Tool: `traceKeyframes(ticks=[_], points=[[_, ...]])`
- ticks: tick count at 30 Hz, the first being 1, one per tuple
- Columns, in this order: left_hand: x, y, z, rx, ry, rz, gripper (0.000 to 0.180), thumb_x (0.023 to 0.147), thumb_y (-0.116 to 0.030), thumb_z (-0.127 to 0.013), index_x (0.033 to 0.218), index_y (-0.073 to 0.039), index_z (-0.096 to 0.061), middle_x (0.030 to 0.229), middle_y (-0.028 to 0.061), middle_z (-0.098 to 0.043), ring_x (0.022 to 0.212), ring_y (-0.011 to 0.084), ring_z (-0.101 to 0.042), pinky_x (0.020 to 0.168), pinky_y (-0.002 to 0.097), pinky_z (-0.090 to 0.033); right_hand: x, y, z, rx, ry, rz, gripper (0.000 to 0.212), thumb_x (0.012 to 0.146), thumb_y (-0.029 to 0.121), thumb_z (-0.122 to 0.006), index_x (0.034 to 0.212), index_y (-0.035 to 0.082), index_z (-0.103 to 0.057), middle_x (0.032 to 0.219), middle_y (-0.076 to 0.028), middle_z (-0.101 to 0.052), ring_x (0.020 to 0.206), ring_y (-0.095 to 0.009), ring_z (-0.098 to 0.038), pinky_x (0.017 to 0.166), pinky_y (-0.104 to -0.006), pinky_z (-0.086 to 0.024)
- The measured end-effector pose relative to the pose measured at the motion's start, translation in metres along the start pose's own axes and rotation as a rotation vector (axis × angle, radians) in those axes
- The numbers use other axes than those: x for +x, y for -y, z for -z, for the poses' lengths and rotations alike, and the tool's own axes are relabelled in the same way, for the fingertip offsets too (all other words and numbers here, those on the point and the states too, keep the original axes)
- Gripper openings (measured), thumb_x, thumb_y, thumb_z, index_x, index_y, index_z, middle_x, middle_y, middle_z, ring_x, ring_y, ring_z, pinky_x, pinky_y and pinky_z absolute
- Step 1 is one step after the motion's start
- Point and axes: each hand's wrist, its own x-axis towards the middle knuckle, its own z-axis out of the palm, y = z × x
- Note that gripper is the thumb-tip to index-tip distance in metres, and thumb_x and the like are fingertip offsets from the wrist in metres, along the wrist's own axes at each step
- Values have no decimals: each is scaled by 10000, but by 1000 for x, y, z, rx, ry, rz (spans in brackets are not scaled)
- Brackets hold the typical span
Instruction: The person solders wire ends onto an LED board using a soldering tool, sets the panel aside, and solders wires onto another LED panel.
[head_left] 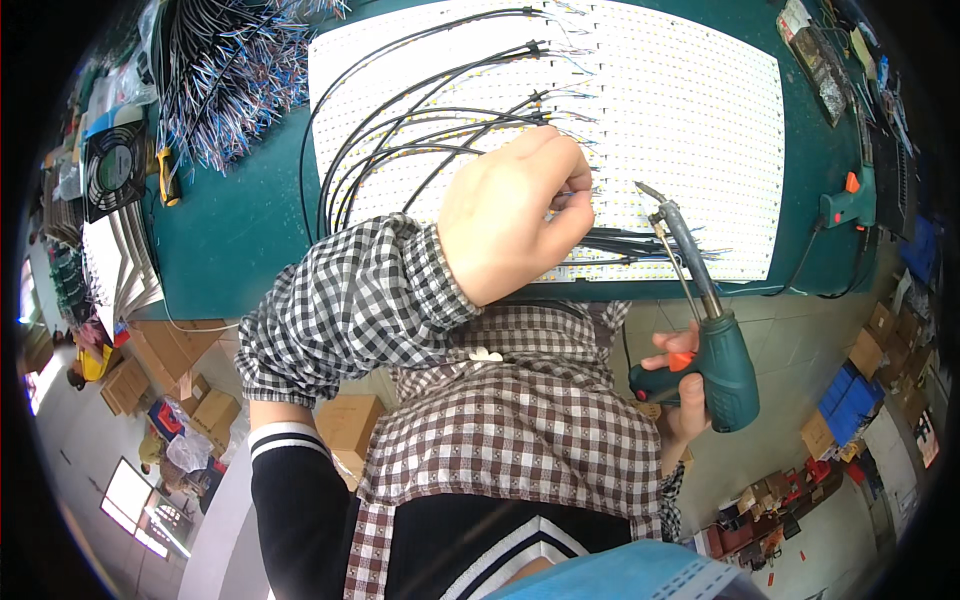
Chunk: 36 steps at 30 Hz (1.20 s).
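My left hand is closed in a pinch over a white board dotted with rows of small yellow parts. Its fingertips are turned away, so what they pinch is hidden. Black cables arc across the board's left half, and their thin coloured wire ends lie along the middle seam. Some run beneath my left hand. In my right hand is a green soldering gun with an orange trigger. Its metal tip points up and left, over the board, a short way right of my left fingers. More black cables lie near the board's front edge.
A thick bundle of cables with stripped coloured ends lies at the far left of the green table. A fan and a yellow-handled tool are beside it. Another green soldering gun sits at the right edge.
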Motion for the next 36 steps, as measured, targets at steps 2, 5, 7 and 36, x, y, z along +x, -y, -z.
traceKeyframes(ticks=[2, 5, 7, 36], points=[[-1, 0, 0, -28, 1, 5, 78, 783, -61, -652, 810, -39, -582, 764, 84, -576, 664, 227, -598, 577, 314, -483, 0, 0, 0, -1, 8, 5, 650, 874, 339, -659, 1279, -124, -450, 1041, -184, -609, 936, -298, -649, 704, -359, -593], [-1, -3, 0, 4, 14, 18, 75, 781, -54, -648, 812, -43, -580, 766, 90, -577, 665, 243, -609, 575, 329, -485, -1, 2, 0, -31, 45, -9, 673, 888, 364, -630, 1294, -132, -424, 1045, -172, -596, 947, -287, -632, 721, -351, -588], [-1, -2, -1, 61, 2, -36, 79, 780, -48, -645, 814, -44, -574, 765, 96, -574, 661, 256, -616, 576, 341, -490, -1, 1, 2, -62, 76, -32, 703, 903, 390, -601, 1320, -137, -392, 1050, -160, -583, 964, -277, -616, 737, -343, -582], [0, -7, -4, 127, -17, -20, 101, 764, -55, -650, 795, -41, -555, 739, 114, -574, 633, 296, -599, 550, 372, -483, -3, 2, -4, -12, 115, -117, 718, 891, 362, -629, 1294, -170, -364, 908, -99, -550, 831, -202, -581, 781, -364, -550]])
